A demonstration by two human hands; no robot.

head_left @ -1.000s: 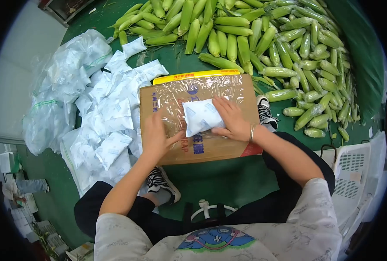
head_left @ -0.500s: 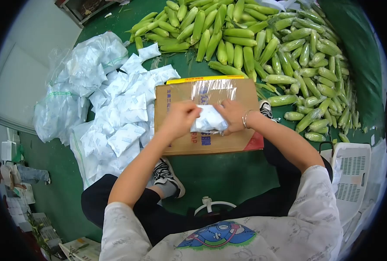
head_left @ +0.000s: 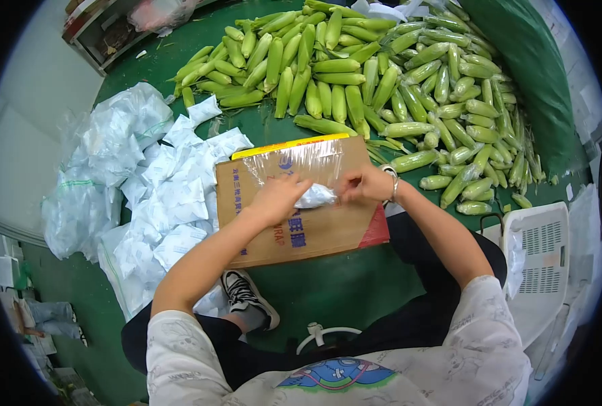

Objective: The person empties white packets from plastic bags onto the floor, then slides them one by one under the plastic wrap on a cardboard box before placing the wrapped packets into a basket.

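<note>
A small white packet [head_left: 316, 197], glossy as if wrapped in clear film, lies on a cardboard box [head_left: 247, 237] in front of me. My left hand [head_left: 281, 196] is closed over the packet's left end. Just off its right end, my right hand [head_left: 367, 184] has thumb and fingers pinched together; what they hold, perhaps a film edge, is too small to make out. Clear plastic film [head_left: 321, 157] shines across the far part of the box, beside a yellow strip [head_left: 291, 145] along its far edge.
Many white packets [head_left: 179, 196] are heaped left of the box, beside filled plastic bags [head_left: 84, 210]. Green corn ears [head_left: 301, 61] lie beyond, with film-wrapped ones [head_left: 473, 128] at right. A white basket [head_left: 534, 250] stands at my right. Another person's legs [head_left: 54, 318] show at far left.
My right hand has moved off the packet into a pinch at its right side. My left hand has flattened over the packet, which sits lower on the box. The whole view has shifted slightly.
</note>
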